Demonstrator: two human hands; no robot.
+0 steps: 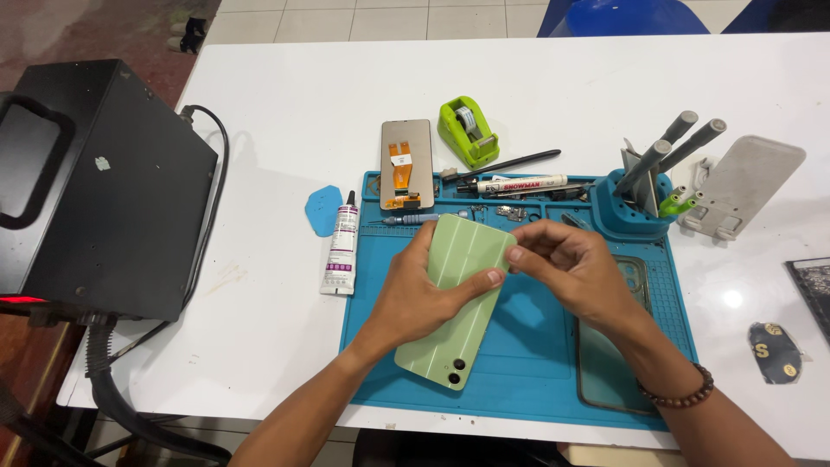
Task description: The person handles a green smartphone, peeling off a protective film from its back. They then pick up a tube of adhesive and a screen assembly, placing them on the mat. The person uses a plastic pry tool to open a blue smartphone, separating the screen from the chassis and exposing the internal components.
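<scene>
Big white table (285,130) takes up most of the view, with glare spots on its right side. Pale tiled floor (372,17) past the far edge, reddish-brown floor (104,35) at left, plus a blue chair (627,15) tucked behind.

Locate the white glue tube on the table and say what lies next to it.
In the head view, the white glue tube lies left of the blue work mat, just beside its left edge, with a blue pick above it.
</scene>
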